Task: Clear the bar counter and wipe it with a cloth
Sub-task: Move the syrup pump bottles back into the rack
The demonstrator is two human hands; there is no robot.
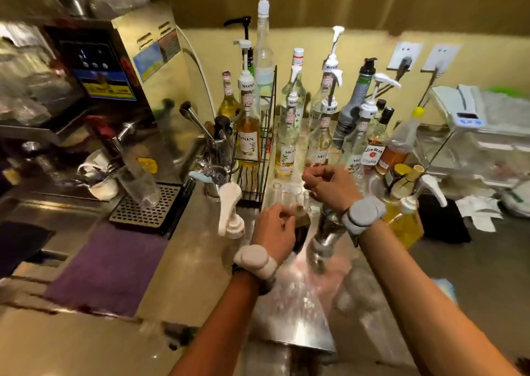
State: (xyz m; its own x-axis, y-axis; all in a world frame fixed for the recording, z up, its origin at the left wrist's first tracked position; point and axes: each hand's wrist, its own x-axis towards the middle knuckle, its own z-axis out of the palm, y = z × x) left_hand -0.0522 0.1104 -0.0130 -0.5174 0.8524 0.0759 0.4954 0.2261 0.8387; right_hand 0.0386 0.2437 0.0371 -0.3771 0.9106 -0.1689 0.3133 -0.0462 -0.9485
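Both arms reach over the steel bar counter (198, 263) toward its back edge. The left hand (275, 232) has its fingers curled round small clear glasses (289, 200) at mid-counter, just in front of the bottle row (321, 134). The right hand (329, 186) hovers above them, fingers loosely bent inward and gripping nothing visible; motion blur makes fingertip contact hard to tell. A steel shaker (324, 238) stands under the right wrist. The black wire rack (258, 152) with syrup bottles sits just left of the hands, and a white pump head (229, 209) is near the left wrist. A purple cloth (106, 266) lies flat toward the left front edge, below the drip tray (146, 206). The back edge is crowded; bare steel remains along the near edge.
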